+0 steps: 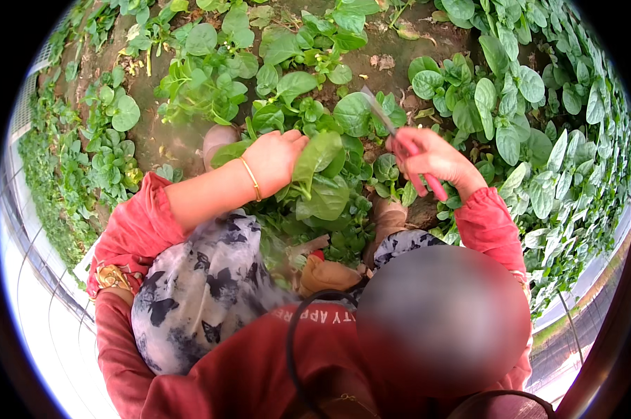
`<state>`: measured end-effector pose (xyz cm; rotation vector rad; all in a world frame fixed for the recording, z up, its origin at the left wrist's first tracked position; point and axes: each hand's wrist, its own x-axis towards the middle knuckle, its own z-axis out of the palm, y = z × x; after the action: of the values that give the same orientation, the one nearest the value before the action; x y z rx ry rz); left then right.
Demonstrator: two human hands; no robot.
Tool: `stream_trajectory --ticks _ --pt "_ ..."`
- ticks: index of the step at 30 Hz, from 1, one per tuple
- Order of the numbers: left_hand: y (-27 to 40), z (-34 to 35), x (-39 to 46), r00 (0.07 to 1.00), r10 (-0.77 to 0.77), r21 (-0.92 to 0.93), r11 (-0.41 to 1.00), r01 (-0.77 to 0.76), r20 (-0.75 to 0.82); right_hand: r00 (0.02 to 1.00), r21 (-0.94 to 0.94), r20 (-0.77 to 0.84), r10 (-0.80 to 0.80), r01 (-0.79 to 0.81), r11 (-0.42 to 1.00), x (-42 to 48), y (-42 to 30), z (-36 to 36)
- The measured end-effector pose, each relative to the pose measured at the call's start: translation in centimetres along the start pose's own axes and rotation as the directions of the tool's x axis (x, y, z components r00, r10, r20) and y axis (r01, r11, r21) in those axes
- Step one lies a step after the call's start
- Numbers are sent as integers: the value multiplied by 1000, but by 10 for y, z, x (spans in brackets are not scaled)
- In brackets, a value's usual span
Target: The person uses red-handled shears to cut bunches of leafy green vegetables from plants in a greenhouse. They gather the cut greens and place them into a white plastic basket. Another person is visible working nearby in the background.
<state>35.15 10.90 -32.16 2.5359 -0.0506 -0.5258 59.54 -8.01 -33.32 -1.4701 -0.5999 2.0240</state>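
My left hand [276,160], a gold bangle at its wrist, is closed around a bunch of cut-looking leafy shoots [320,157]; broad green leaves fan out past the fingers and a pale stem end shows below. In my right hand [436,157] is a pair of scissors [382,114] with red handles, the metal blades pointing up and to the left over the plants. Low leafy greens [353,114], which look like Malabar spinach, grow just beyond both hands. How far the blades are apart cannot be made out.
Dense rows of the same greens [509,99] rise on the right, with another row [113,110] on the left. Bare soil [161,139] lies between them. My feet stand among the plants, one shoe [220,141] beside the left forearm. A tan object [326,276] sits between my legs.
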Motion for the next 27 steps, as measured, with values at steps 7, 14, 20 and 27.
stream_trajectory --ticks 7,14,20,27 --pt "25 -17 5 986 162 199 966 -166 39 973 13 -95 -212 214 977 28 -47 41" --pt "31 -19 5 975 216 277 941 -196 -45 924 71 -266 -275 303 950 37 -35 41" --pt "23 -13 -1 977 211 153 964 -215 43 760 -93 -606 -235 226 970 -11 -41 -37" --pt "22 -18 29 966 258 7 966 -259 22 916 -145 -319 243 -300 943 -22 27 -28"
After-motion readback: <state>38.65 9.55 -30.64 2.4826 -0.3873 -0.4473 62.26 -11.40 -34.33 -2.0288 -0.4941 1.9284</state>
